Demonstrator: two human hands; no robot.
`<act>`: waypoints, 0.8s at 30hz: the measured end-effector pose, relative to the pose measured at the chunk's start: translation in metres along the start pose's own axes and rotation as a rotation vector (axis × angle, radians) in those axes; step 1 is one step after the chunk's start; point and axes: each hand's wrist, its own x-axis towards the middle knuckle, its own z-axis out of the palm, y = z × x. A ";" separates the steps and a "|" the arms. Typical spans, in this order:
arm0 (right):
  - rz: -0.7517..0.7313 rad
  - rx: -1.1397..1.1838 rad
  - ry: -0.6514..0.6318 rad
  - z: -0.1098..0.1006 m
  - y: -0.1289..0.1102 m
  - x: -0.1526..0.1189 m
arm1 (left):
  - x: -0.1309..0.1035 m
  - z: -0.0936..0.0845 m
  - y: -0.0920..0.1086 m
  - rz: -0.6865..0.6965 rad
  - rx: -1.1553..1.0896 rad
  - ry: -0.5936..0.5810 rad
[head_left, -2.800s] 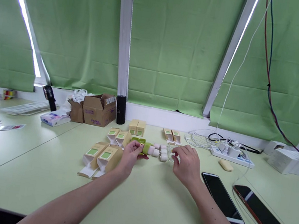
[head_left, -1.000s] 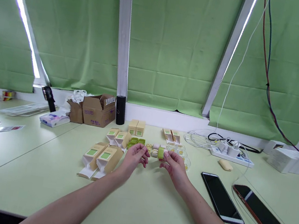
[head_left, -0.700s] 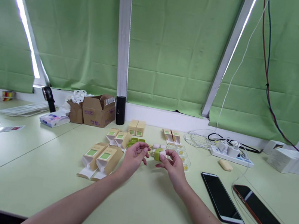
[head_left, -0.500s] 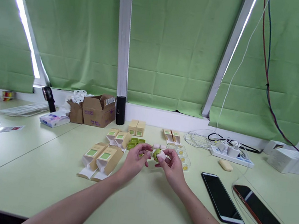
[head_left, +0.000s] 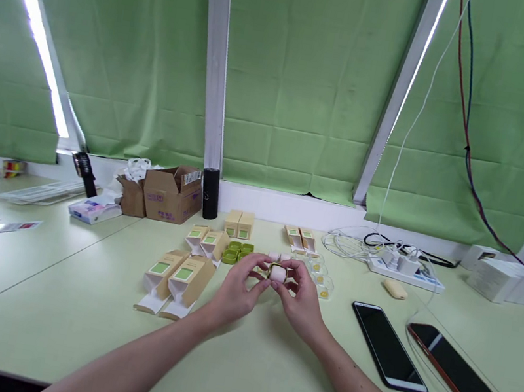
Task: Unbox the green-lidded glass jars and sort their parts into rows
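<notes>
My left hand (head_left: 242, 287) and my right hand (head_left: 298, 296) meet over the table, fingertips closed round a small pale pink piece with a green rim (head_left: 278, 273). What kind of thing it is, I cannot make out. Just behind it lie more small pale pink pieces (head_left: 277, 256), partly hidden by my fingers. Left of them is a set of green square cups (head_left: 237, 252). A clear tray with round yellow-centred hollows (head_left: 323, 278) lies beyond my right hand. Tan boxes with green labels (head_left: 192, 276) lie open-flapped to the left of my left hand.
More tan boxes (head_left: 239, 224) stand at the back, with open ones (head_left: 300, 237) right of them. Two phones (head_left: 390, 345) lie at right, near a power strip (head_left: 409, 272) with tangled cables. A cardboard box (head_left: 172, 198) and black cylinder (head_left: 210, 194) are at back left.
My left hand has moved right and closed on the small piece, which only my right hand clearly held before. The piece has turned so its pale pink side faces me.
</notes>
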 end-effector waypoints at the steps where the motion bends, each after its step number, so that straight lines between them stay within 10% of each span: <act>1: -0.010 -0.013 0.005 0.000 0.000 0.000 | -0.001 -0.001 0.000 0.065 0.055 -0.010; 8: -0.038 -0.043 0.013 0.001 -0.003 -0.001 | -0.003 -0.003 0.000 0.354 0.435 -0.056; 24: -0.128 -0.091 -0.029 -0.002 0.001 -0.001 | -0.004 0.000 -0.007 0.413 0.495 0.032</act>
